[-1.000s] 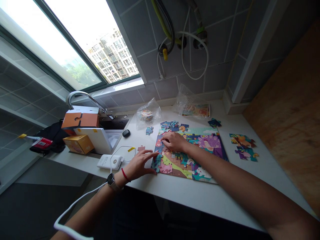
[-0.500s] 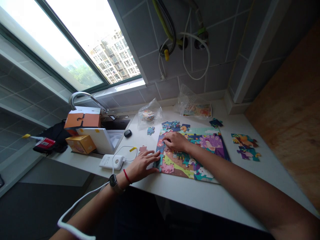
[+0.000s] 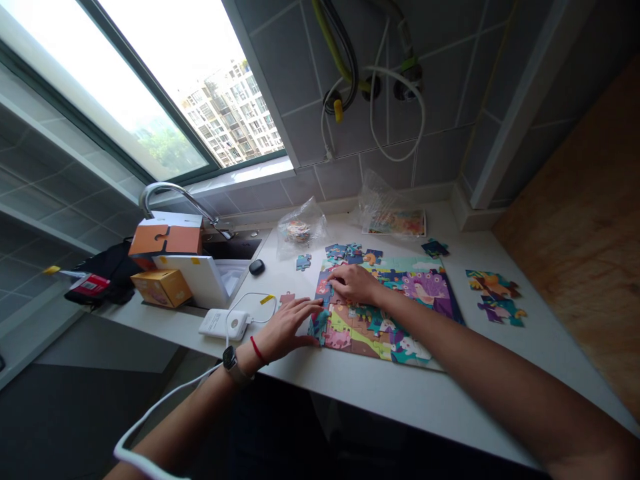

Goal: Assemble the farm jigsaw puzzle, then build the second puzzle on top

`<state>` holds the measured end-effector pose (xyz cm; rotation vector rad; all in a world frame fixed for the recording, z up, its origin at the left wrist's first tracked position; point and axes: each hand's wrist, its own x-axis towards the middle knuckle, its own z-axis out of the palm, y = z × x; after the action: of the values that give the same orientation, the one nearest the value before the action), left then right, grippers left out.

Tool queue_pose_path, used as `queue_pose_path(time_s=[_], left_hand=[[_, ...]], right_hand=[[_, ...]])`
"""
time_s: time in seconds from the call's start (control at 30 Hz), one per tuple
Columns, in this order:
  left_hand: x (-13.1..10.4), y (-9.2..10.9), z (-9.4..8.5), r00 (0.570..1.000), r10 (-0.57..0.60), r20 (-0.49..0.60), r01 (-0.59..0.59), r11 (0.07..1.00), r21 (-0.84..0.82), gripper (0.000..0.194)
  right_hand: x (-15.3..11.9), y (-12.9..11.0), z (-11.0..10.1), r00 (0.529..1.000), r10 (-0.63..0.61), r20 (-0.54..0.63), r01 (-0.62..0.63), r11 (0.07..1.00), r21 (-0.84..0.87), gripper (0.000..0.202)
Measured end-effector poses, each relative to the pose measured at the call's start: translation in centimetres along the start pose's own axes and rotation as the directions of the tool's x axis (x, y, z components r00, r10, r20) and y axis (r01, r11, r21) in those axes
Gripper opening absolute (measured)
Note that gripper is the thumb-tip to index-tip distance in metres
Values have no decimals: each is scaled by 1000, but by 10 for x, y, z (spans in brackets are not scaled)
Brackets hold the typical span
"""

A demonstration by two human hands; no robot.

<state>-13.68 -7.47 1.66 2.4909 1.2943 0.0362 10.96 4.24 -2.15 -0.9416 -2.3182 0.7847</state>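
Note:
A colourful jigsaw puzzle [image 3: 370, 337], largely joined together, lies on the white counter. My right hand [image 3: 356, 284] rests on its upper left part, fingers curled down and closed; whatever is under the fingertips is hidden. Fingers spread, my left hand [image 3: 290, 325] touches the puzzle's left edge and holds nothing. A brown puzzle piece [image 3: 287, 298] lies just beyond the left fingers. Blue puzzle pieces [image 3: 345, 253] sit along the top edge, with a smaller blue piece [image 3: 303, 262] to their left. Joined pieces [image 3: 500, 300] lie off to the right, and a dark piece [image 3: 435, 248] at the upper right.
A clear bag of pieces [image 3: 299, 231] and a picture card [image 3: 397, 223] under plastic lie near the wall. At left are a white power bank [image 3: 225, 324] with a cable, a black case [image 3: 257, 267], boxes [image 3: 165, 287] and the sink faucet [image 3: 175, 189].
The view has shifted slightly. My left fingers sit a little closer together on the puzzle's left edge; my right hand stays at nearly the same spot on the puzzle.

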Motion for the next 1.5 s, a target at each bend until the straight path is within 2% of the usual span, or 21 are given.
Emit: queue_pose_path(time_s=[0.23, 0.3, 0.37, 0.43, 0.53, 0.6, 0.7, 0.87, 1.07, 1.13, 1.23, 1.3, 1.4, 1.5], left_hand=[[-2, -7, 1, 995, -95, 21, 93, 994, 58, 93], [4, -6, 1, 991, -131, 24, 129, 990, 60, 92], [17, -1, 3, 989, -148, 0, 148, 988, 51, 84], [36, 7, 9, 992, -118, -46, 121, 991, 58, 82], [68, 22, 19, 992, -54, -111, 62, 996, 68, 84], [85, 31, 25, 992, -43, -119, 51, 996, 70, 85], [97, 39, 33, 991, -41, -129, 54, 994, 94, 83], [96, 44, 37, 992, -39, -121, 55, 990, 130, 79], [90, 43, 31, 996, 13, -83, -6, 996, 89, 81], [91, 39, 24, 993, 35, -116, -32, 999, 32, 70], [100, 26, 12, 974, 31, -226, -47, 997, -63, 48], [111, 15, 5, 958, -26, -285, 16, 999, -38, 42], [130, 0, 2, 942, -137, -307, 151, 988, 24, 45], [147, -10, 6, 932, -155, -327, 177, 984, 37, 46]], right_hand=[[1, 4, 1, 1000, -1, -13, 2, 998, 69, 27], [2, 7, 1, 998, 21, -58, -11, 985, 172, 26], [4, 11, 0, 987, 100, -124, -53, 939, 340, 26], [6, 15, -3, 960, 225, -169, -96, 827, 555, 26], [6, 19, -11, 905, 395, -155, -73, 504, 861, 25], [6, 20, -16, 884, 450, -131, -29, 332, 943, 25], [7, 22, -21, 870, 477, -122, 2, 244, 970, 29], [10, 24, -23, 842, 535, -68, 46, 54, 997, 32], [10, 26, -27, 845, 534, -31, 32, 9, 999, 31], [9, 26, -27, 850, 527, -30, 26, 14, 1000, 30], [9, 25, -28, 854, 519, -27, 20, 18, 1000, 31], [9, 25, -28, 858, 513, -20, 12, 19, 1000, 32], [8, 24, -29, 861, 508, -18, 1, 32, 999, 33], [8, 24, -29, 867, 497, -25, -6, 61, 998, 35]])
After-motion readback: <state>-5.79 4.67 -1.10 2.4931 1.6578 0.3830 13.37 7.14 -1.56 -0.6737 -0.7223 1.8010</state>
